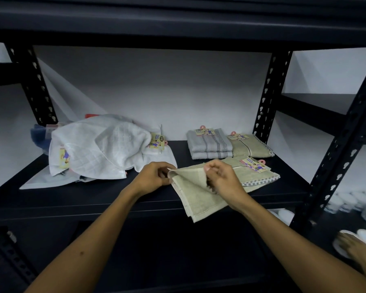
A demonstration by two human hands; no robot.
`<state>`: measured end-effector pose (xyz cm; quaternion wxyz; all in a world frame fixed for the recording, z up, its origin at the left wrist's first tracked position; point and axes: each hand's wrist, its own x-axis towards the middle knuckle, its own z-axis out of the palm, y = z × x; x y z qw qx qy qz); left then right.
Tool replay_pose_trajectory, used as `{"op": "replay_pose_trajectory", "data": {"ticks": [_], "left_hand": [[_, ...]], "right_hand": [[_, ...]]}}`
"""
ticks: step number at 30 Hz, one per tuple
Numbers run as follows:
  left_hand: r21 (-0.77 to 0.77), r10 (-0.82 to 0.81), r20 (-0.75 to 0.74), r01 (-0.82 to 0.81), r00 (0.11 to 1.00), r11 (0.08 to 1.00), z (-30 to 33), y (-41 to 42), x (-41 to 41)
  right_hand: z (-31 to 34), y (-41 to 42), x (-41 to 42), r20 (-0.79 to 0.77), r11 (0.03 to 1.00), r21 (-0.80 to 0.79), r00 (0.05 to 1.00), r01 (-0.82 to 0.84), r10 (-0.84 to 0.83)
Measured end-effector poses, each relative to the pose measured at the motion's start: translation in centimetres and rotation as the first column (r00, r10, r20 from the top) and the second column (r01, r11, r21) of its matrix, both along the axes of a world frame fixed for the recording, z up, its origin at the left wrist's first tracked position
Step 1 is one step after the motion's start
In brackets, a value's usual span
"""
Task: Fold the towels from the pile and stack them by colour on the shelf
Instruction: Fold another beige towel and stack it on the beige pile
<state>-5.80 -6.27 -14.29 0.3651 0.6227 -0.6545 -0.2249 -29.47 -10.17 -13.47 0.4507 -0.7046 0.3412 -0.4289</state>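
A beige-green towel (201, 193) lies at the front of the dark shelf (114, 197), one end hanging over the front edge. My left hand (152, 176) pinches its left corner. My right hand (222, 178) pinches a raised fold of the same towel. Its labelled end (255, 164) lies flat to the right. An unfolded pile of white towels (99, 149) sits at the left. Behind it peeks a blue towel (38, 136). Two folded grey towels (209, 144) are stacked at the back. Beside them lies a folded beige towel (251, 145).
Black perforated uprights (268, 96) frame the bay, with a shelf board close overhead. A neighbouring rack at the right holds white containers (347, 199). A foot in a white slipper (357, 244) shows at the lower right.
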Motion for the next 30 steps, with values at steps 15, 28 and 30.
{"op": "replay_pose_trajectory", "data": {"ticks": [15, 28, 30], "left_hand": [[-0.001, -0.083, 0.1, 0.083, 0.992, 0.997, 0.2, -1.4, 0.1], [0.073, -0.094, -0.043, 0.097, 0.995, 0.993, 0.0, -2.1, 0.5], [0.005, -0.073, -0.047, 0.073, 0.996, 0.997, -0.2, -2.1, 0.2]], "right_hand": [[-0.2, 1.4, -0.5, -0.01, 0.988, -0.146, 0.998, -0.056, 0.055], [-1.1, 0.0, -1.2, -0.037, 0.998, 0.031, 0.998, 0.048, -0.047], [-1.2, 0.0, -1.2, -0.036, 0.998, 0.044, 0.998, 0.047, -0.045]]}}
